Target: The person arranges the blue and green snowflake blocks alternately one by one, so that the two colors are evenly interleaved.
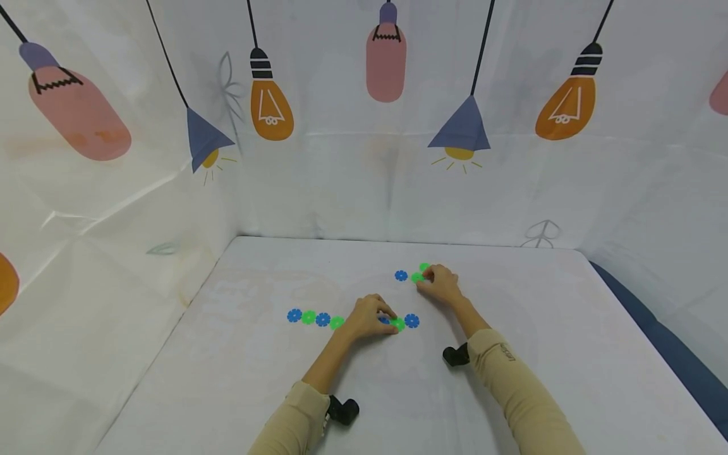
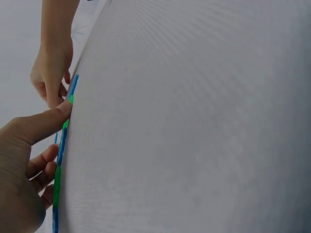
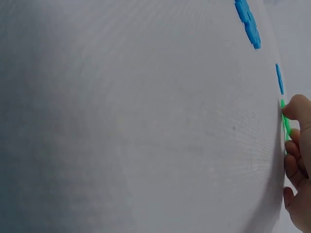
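Flat notched discs, blue and green by turns, lie in a row across the white table; a blue disc (image 1: 294, 315) forms its left end and another blue disc (image 1: 412, 321) its right end. My left hand (image 1: 366, 317) arches over the row, thumb and fingertips pinching the green disc (image 1: 398, 323) beside the right end. Part of the row is hidden under this hand. Farther back, my right hand (image 1: 440, 284) pinches a green disc (image 1: 418, 277) between thumb and fingers, seen edge-on as a green strip (image 3: 285, 116) in the right wrist view.
Just left of the right hand lies a loose blue disc (image 1: 400, 275), and a second green disc (image 1: 424, 267) lies behind its fingertips. A white sheet (image 1: 341, 183) printed with lamps hangs behind the table (image 1: 239, 392). Black devices (image 1: 344, 411) sit at both wrists.
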`<action>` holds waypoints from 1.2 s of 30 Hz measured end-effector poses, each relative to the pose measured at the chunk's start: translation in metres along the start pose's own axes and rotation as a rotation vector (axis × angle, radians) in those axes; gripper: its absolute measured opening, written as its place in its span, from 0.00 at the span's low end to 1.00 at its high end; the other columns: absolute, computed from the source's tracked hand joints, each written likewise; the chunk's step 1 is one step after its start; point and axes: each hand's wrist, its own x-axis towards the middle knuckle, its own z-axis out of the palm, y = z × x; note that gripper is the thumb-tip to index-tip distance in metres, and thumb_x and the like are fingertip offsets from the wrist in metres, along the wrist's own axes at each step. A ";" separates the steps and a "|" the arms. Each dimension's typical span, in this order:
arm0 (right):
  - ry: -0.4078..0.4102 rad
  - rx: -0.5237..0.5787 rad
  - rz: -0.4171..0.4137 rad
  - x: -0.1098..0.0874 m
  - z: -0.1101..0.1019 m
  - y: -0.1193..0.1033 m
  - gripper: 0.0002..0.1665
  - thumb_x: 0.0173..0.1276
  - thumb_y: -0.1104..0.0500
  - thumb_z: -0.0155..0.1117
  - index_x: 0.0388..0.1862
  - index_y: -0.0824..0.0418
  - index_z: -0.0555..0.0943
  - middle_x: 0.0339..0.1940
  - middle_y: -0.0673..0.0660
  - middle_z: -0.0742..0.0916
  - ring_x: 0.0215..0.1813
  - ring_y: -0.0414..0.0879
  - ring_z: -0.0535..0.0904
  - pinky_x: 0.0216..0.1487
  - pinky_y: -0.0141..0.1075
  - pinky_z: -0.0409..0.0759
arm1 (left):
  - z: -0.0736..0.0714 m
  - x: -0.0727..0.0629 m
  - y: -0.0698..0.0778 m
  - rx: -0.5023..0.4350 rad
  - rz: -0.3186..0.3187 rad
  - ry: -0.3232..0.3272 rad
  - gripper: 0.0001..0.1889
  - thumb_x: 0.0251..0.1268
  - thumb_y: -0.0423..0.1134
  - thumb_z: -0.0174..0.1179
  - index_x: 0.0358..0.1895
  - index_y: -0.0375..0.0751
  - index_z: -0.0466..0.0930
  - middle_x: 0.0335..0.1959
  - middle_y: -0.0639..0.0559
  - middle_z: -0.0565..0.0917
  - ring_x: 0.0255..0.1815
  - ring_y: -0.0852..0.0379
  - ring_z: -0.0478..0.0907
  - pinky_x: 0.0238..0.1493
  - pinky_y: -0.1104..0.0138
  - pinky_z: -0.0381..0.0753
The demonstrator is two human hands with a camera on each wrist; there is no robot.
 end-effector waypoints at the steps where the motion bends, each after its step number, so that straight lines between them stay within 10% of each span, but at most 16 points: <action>1: 0.003 0.012 0.002 -0.001 0.000 0.000 0.22 0.56 0.54 0.66 0.42 0.70 0.79 0.40 0.62 0.83 0.44 0.56 0.75 0.52 0.55 0.62 | 0.000 0.000 0.000 0.000 -0.003 -0.001 0.13 0.47 0.48 0.72 0.36 0.47 0.88 0.36 0.56 0.80 0.39 0.60 0.73 0.47 0.60 0.65; 10: 0.028 0.159 0.000 -0.007 -0.002 0.000 0.18 0.54 0.60 0.68 0.40 0.71 0.79 0.36 0.63 0.83 0.39 0.52 0.77 0.44 0.43 0.75 | 0.000 -0.001 0.002 -0.008 -0.027 -0.007 0.13 0.46 0.48 0.73 0.36 0.47 0.88 0.36 0.55 0.79 0.39 0.60 0.73 0.47 0.61 0.65; 36: -0.001 0.094 -0.060 -0.009 -0.007 0.004 0.17 0.56 0.60 0.67 0.40 0.73 0.79 0.37 0.64 0.82 0.41 0.55 0.76 0.46 0.47 0.75 | -0.001 -0.001 0.000 0.004 0.001 -0.008 0.14 0.47 0.48 0.72 0.38 0.47 0.88 0.35 0.56 0.79 0.39 0.60 0.72 0.46 0.61 0.64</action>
